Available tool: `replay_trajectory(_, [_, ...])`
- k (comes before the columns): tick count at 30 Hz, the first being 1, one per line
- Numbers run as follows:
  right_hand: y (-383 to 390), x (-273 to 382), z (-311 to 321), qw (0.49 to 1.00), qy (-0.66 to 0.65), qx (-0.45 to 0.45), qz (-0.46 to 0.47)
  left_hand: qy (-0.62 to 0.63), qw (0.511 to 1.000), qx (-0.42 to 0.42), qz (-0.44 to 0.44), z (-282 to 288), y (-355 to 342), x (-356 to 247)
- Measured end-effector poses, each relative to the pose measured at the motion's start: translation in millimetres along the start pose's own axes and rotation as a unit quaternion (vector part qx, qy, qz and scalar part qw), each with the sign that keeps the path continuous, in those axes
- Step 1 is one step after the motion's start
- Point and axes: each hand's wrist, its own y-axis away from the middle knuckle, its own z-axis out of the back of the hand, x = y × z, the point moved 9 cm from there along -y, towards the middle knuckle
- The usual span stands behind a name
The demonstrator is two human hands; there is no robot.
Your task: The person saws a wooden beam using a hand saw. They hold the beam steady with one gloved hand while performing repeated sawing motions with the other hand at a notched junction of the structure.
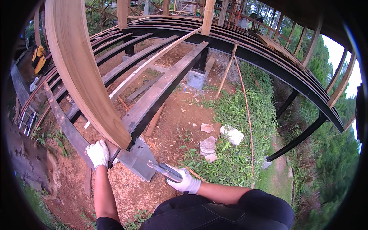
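Note:
A tall, pale timber post (78, 76) fills the upper left, its lower end on the dark frame. My left hand (99, 153), in a white glove, has its fingers curled over a beam edge (112, 150) just left of that end. My right hand (183, 180), also gloved, is closed on a grey hand tool (163, 170) that looks like a saw; a thin strip, perhaps its blade, reaches toward the post's foot. Below that lies a grey concrete footing (140, 168).
Black steel joists (168, 84) and a curved edge beam (283, 82) span above soil and plants, with posts along the far edge. Another footing (195, 78), white rubble (232, 134) and a leaning pole (226, 71) are below. A yellow-and-black object (39, 59) is at far left.

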Motion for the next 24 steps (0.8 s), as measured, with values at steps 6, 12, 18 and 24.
replay_trajectory(6, [-96,-28,-64,0.995,-0.052,0.01,-0.089,0.03,0.999,0.016,-0.023,-10,-2,10])
replay_trajectory(12, [41,31,24,0.999,0.001,-0.033,-0.031,-0.007,1.0,0.013,-0.02,7,4,-5])
replay_trajectory(18, [-97,-32,-65,0.997,-0.034,0.009,-0.074,0.001,0.999,0.015,-0.045,-12,2,2])
replay_trajectory(24, [18,15,8,0.998,-0.049,0.023,-0.041,0.001,1.0,-0.001,-0.012,4,3,5])
